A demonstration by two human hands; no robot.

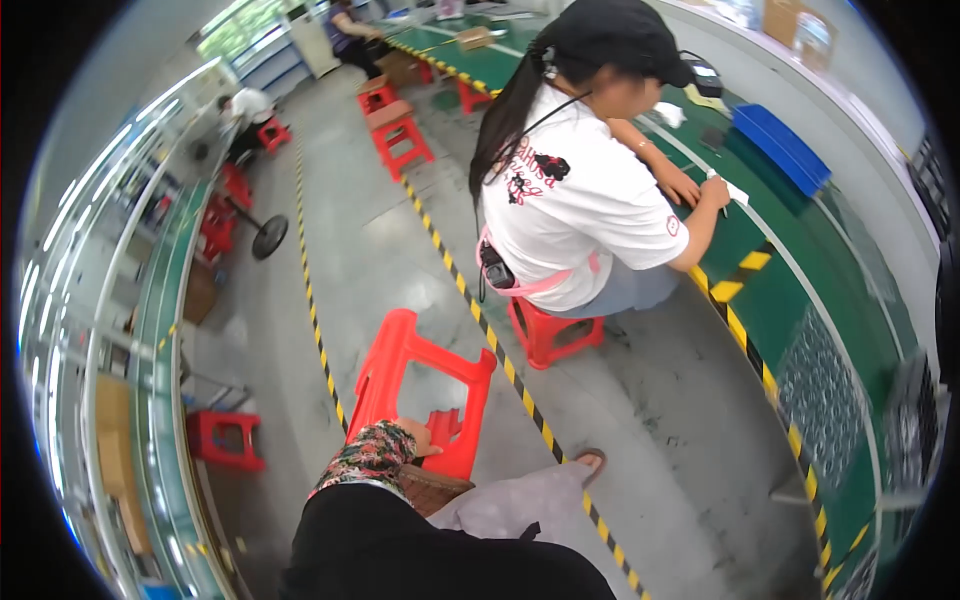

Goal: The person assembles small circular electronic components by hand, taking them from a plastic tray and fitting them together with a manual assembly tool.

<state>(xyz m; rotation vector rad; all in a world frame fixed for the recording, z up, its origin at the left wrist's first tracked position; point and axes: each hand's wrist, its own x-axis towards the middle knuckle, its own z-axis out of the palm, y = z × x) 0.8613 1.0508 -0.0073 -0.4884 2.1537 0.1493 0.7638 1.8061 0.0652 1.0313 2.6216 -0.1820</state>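
My left hand, below a floral sleeve, grips a red plastic stool near its seat end; the fingers are partly hidden. The stool is tipped, with its legs pointing away from me over the grey floor. A brown pad shows at its near end, below my hand. My right hand is not in view.
Ahead on the right, a person in a white shirt sits on a red stool, writing at a green workbench with a blue bin. Yellow-black tape lines the floor. Left are another bench, stools and a black round-based stand.
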